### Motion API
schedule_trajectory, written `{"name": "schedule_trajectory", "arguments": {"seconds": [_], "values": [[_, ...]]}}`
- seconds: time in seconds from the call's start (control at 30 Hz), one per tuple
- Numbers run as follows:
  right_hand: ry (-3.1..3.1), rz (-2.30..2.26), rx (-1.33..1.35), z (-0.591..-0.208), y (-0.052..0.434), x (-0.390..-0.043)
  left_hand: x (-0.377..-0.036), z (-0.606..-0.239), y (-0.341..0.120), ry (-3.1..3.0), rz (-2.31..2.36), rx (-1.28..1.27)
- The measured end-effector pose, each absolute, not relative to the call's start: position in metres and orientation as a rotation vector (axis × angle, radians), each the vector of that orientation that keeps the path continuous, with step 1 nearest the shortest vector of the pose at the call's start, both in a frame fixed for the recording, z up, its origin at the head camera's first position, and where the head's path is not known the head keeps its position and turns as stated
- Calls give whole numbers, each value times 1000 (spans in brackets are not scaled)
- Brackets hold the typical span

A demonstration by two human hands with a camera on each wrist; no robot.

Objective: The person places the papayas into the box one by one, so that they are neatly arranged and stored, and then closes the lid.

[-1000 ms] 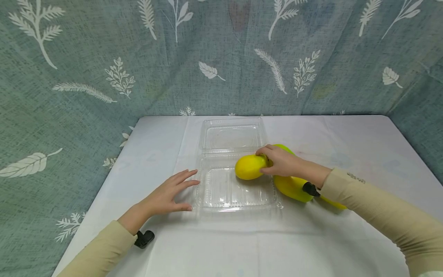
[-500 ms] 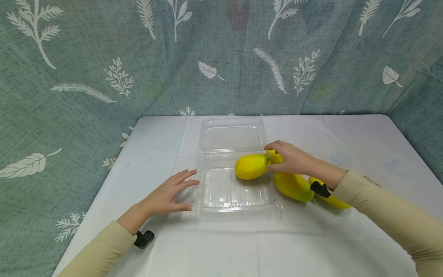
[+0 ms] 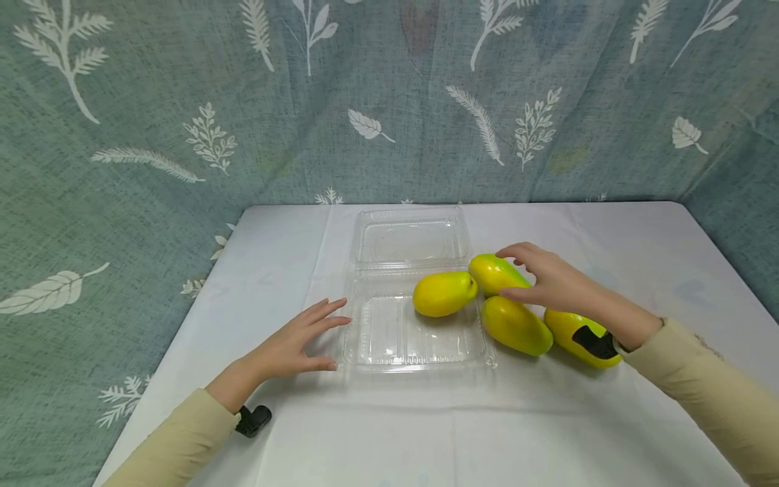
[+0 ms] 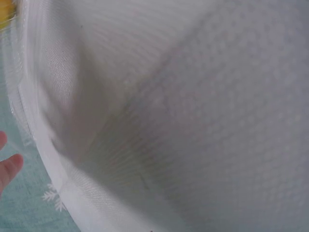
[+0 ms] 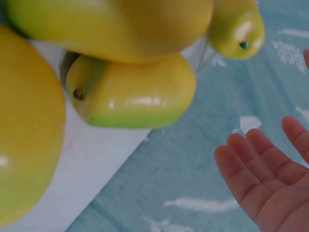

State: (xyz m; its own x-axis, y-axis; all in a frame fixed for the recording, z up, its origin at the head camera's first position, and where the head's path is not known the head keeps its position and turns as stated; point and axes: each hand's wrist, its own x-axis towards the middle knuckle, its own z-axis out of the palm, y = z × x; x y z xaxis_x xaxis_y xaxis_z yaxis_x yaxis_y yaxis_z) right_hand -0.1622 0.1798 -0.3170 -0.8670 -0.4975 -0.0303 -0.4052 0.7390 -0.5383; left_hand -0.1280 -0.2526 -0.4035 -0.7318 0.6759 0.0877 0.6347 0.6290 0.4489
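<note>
A clear plastic clamshell container (image 3: 377, 362) lies with its lid laid back on the far side. One yellow mango (image 3: 443, 295) rests in the right part of its base. Just right of the container are three more yellow-green mangoes: one at the back (image 3: 491, 272), one in front of it (image 3: 516, 326) and one farther right (image 3: 572, 331). My right hand (image 3: 550, 277), fingers spread from the thumb, hovers over the back mango, which it partly hides; in the right wrist view its fingers (image 5: 258, 152) are apart from the fruit. My left hand (image 3: 295, 341) rests spread beside the container's left edge.
A white cloth (image 3: 426, 433) covers the table. Behind and at the sides hangs a green-blue curtain (image 3: 389, 101) with white leaf prints. A black wrist strap mount (image 3: 254, 421) sits at the left wrist.
My right hand has let go of the mango in the container and moved right, over the back mango. The mango stays where it was. The left hand has not moved.
</note>
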Motion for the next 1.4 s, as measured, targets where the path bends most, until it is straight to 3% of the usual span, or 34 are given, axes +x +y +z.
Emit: {"name": "schedule_trajectory", "arguments": {"seconds": [0.67, 1.4], "values": [[2842, -768, -583, -322, 236, -133, -127, -405, -253, 2709, 747, 1064], [2835, -770, -508, -369, 268, -113, -128, -408, -252, 2683, 772, 1049]]}}
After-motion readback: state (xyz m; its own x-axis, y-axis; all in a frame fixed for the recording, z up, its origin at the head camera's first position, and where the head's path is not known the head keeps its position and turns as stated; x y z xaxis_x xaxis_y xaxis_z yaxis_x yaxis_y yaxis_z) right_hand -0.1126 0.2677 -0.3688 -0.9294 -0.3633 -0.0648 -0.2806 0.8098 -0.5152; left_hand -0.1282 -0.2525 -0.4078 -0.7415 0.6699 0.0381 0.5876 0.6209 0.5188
